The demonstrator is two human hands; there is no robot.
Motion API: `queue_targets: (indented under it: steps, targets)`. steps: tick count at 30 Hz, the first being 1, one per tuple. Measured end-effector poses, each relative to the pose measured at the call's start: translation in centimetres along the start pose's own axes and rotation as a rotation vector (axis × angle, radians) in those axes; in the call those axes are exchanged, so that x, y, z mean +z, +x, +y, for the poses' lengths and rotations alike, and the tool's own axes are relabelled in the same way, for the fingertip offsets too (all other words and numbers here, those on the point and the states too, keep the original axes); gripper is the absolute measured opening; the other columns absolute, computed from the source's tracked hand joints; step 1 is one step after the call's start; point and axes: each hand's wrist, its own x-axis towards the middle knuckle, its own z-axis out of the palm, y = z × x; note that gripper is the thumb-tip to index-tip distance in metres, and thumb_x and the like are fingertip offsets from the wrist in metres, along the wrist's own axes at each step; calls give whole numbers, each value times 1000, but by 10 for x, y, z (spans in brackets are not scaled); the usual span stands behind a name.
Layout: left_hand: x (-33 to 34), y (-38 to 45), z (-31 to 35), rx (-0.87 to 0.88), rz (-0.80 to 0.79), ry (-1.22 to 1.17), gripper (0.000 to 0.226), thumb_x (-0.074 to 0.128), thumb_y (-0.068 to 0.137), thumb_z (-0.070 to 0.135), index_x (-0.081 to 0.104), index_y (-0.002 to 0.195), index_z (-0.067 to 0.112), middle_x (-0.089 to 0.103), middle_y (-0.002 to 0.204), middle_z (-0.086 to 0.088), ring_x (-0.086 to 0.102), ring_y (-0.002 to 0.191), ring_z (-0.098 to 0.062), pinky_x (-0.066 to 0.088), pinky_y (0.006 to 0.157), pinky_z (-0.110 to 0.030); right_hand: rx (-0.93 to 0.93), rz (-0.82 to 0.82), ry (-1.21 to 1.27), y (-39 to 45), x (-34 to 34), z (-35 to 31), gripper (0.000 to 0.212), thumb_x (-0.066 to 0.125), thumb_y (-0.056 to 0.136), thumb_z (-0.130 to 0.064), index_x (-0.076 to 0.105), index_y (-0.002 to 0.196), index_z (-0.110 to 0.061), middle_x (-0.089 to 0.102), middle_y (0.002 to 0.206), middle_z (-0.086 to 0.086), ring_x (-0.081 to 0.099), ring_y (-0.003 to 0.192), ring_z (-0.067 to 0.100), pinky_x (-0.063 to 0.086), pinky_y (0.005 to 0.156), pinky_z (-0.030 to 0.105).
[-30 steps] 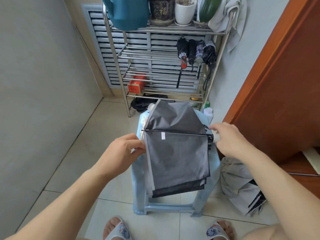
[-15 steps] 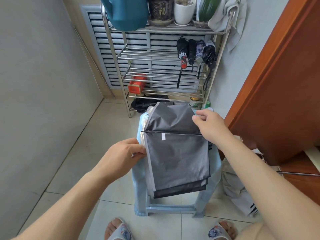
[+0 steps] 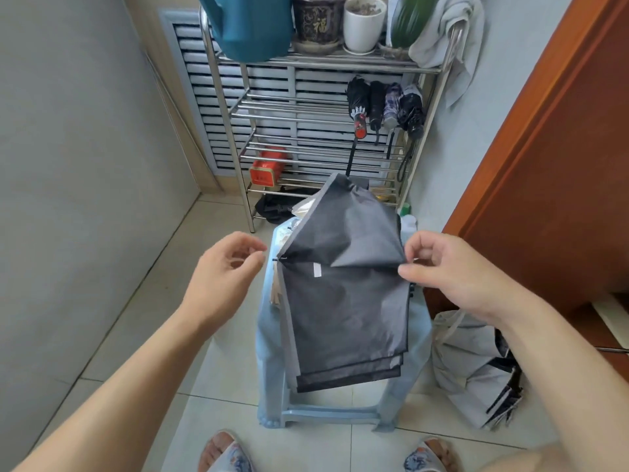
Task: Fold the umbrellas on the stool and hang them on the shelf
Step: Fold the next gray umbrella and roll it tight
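A grey umbrella (image 3: 343, 294) is lying across a pale blue stool (image 3: 272, 369) on the tiled floor (image 3: 143, 321); the right hand (image 3: 452, 270) is pinching its canopy edge, and the left hand (image 3: 221, 270) is hovering just beside it, fingers loosely apart. Behind, folded umbrellas (image 3: 384, 103) are hanging from a steel shelf (image 3: 238, 107) against a louvred vent (image 3: 200, 83).

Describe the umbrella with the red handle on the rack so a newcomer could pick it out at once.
Find the steel shelf against the louvred wall. Four folded umbrellas hang in a row under its top tier at the right end. The red-handled umbrella is the leftmost: black canopy, red handle pointing down, while its neighbours have dark handles.
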Motion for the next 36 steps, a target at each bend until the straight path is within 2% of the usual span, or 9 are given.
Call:
queue_targets:
  steps: [4,8,12,16,18,21,25,30,36]
  targets:
    - [8,-7,19,78,-179,-72,42,68,88,32,57,129,39,66,118,20,59,119,-2,44,109,-35,-2,-98,15,-19,0,0,28,72,75,-8,60,77,-33,70,94,-7,61,94,12,46,87,31]
    - [19,-15,34,33,-300,-198,67,60,87,21,43,141,56,68,121,8,61,122,-14,47,109,-51,24,29,100,-17,8,0,30,65,84,8,62,99,-18,67,90,-4,60,82,8,43,84,27]
    - [20,-21,42,38,-267,-395,59,59,92,25,49,142,55,71,124,-6,64,123,-23,44,113,-53,75,56,160,-15,17,-5,51,62,95,2,59,127,-38,74,100,-4,67,92,1,50,82,11]
    - [23,-24,38,94,-110,-303,48,68,99,14,60,135,45,73,90,-17,66,83,-34,57,84,-51,-13,134,313,-11,24,-6,55,62,94,8,59,137,-27,77,90,-7,70,91,4,50,84,15]
    - [24,-21,35,56,-7,-291,45,67,98,8,65,129,40,73,78,-5,61,72,-17,52,74,-36,-40,196,422,-8,24,-3,59,61,91,14,61,136,-24,74,93,-5,65,89,10,49,89,21]
    - [26,-20,34,14,-2,-304,44,66,98,6,67,126,41,75,81,-7,60,73,-13,49,72,-33,-47,181,592,-8,24,0,65,57,90,19,58,141,-21,75,113,5,64,93,16,53,88,25]
    - [28,-22,33,34,-9,-310,41,67,98,7,69,125,38,76,85,-6,65,77,-15,55,78,-35,-108,194,236,-11,26,-1,58,72,89,4,63,133,-32,71,95,11,63,90,16,50,93,32]
    - [26,-23,36,86,37,-342,40,68,97,7,71,121,38,76,83,-9,65,78,-14,54,77,-27,-227,473,194,-13,29,-5,49,77,83,6,73,111,-34,66,85,-3,62,81,10,54,86,28]
    - [27,-27,39,172,41,-329,41,70,96,8,72,116,43,65,83,-25,55,73,-21,49,74,-31,-274,516,233,-12,31,-6,58,73,83,14,71,113,-36,70,87,-12,59,76,3,51,81,16]
